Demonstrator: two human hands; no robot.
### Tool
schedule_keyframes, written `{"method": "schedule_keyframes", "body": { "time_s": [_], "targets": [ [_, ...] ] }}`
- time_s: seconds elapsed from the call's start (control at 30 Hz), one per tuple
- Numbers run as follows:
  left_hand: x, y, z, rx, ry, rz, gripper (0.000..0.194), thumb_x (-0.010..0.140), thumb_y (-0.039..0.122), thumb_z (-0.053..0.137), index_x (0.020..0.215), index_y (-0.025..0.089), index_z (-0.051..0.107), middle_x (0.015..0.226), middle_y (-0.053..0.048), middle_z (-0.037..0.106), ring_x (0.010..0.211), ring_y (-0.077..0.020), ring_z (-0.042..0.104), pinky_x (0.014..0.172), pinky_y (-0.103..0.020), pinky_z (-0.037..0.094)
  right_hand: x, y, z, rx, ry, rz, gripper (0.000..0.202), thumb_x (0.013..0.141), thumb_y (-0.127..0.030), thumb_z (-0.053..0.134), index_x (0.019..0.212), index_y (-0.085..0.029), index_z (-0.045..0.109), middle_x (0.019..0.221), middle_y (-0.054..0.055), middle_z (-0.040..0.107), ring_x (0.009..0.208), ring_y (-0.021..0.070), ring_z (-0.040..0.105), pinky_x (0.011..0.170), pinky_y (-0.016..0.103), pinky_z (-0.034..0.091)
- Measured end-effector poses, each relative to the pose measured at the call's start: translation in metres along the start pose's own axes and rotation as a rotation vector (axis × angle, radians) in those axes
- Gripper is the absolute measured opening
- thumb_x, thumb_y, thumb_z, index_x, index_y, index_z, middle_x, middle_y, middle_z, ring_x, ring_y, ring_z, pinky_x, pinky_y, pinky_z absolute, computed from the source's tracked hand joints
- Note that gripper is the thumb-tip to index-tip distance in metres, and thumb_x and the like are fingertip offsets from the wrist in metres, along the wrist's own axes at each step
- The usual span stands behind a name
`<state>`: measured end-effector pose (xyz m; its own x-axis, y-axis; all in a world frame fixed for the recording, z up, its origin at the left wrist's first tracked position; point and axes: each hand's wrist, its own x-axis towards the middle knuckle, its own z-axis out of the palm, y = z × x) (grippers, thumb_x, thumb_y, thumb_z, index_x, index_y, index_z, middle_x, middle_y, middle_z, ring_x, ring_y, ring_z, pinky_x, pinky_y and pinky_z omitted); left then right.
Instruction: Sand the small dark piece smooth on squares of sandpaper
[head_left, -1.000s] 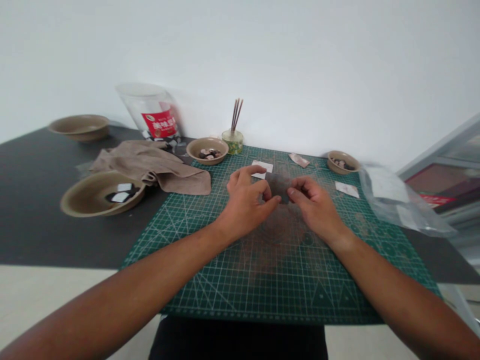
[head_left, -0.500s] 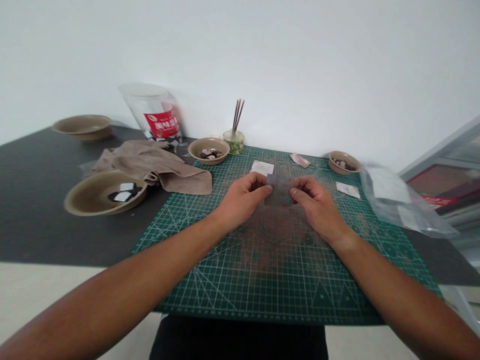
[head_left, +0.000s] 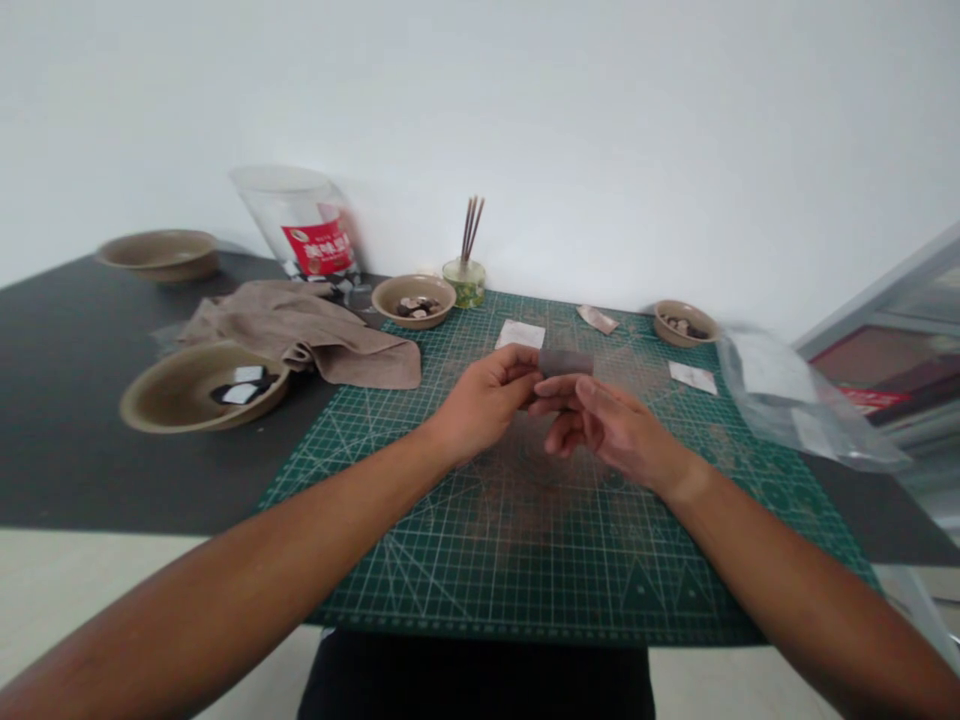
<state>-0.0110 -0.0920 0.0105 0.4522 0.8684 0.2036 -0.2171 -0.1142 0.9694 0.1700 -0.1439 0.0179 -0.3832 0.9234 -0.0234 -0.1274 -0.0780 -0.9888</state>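
Green mat [head_left: 510,560] spreads below the left grip [head_left: 480,405], which pinches a dark piece [head_left: 568,362]; a slack pinch could drop it. Whether the right grip [head_left: 622,430] holds it, I cannot tell.

Beneath left grip [head_left: 538,368] and right grip [head_left: 561,388], mat [head_left: 570,580] on desk [head_left: 67,430]. Just beyond left grip, card [head_left: 520,335]; farther, middle bowl [head_left: 386,303] and diffuser [head_left: 465,287]. Well left, cloth [head_left: 330,335] between near bowl [head_left: 154,410] and jar [head_left: 319,245]. Right of right grip, small bowl [head_left: 664,328], then bag [head_left: 784,420].
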Motion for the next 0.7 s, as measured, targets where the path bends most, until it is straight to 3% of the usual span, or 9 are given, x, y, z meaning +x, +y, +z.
{"method": "schedule_keyframes", "body": {
  "time_s": [0.1, 0.3, 0.53, 0.7],
  "targets": [
    [0.000, -0.001, 0.000, -0.009, -0.018, 0.017, 0.019, 0.081, 0.026, 0.068, 0.098, 0.017, 0.066, 0.094, -0.004, 0.072, 0.087, -0.0166, 0.066, 0.078, -0.029, 0.052, 0.004, -0.001, -0.002, 0.084, 0.029, 0.029, 0.042, 0.095, -0.058, 0.054, 0.117, -0.026, 0.069, 0.117, 0.007, 0.074, 0.081, 0.0168, 0.073, 0.064, 0.026, 0.056],
    [0.001, -0.002, -0.002, 0.052, -0.008, 0.005, 0.016, 0.082, 0.020, 0.063, 0.098, 0.017, 0.065, 0.089, -0.002, 0.071, 0.080, -0.0146, 0.065, 0.073, -0.028, 0.052, 0.006, -0.005, -0.005, 0.159, 0.056, 0.051, 0.040, 0.097, -0.056, 0.053, 0.115, -0.025, 0.070, 0.121, 0.007, 0.074, 0.094, 0.0179, 0.074, 0.072, 0.027, 0.058],
    [-0.001, 0.000, -0.002, 0.139, 0.002, 0.007, 0.014, 0.084, 0.020, 0.061, 0.097, 0.016, 0.065, 0.087, -0.003, 0.070, 0.077, -0.0142, 0.064, 0.070, -0.026, 0.052, 0.008, -0.006, -0.008, 0.170, 0.103, -0.002, 0.040, 0.095, -0.057, 0.055, 0.110, -0.024, 0.072, 0.115, 0.007, 0.076, 0.101, 0.0210, 0.073, 0.081, 0.033, 0.058],
    [0.001, -0.004, -0.004, 0.179, 0.018, 0.008, 0.015, 0.084, 0.021, 0.061, 0.098, 0.015, 0.064, 0.086, -0.003, 0.069, 0.074, -0.0128, 0.061, 0.065, -0.024, 0.050, 0.011, -0.008, -0.015, 0.173, 0.197, -0.072, 0.040, 0.092, -0.057, 0.059, 0.107, -0.023, 0.073, 0.112, 0.006, 0.076, 0.106, 0.0206, 0.071, 0.086, 0.031, 0.057]
  ]
}}
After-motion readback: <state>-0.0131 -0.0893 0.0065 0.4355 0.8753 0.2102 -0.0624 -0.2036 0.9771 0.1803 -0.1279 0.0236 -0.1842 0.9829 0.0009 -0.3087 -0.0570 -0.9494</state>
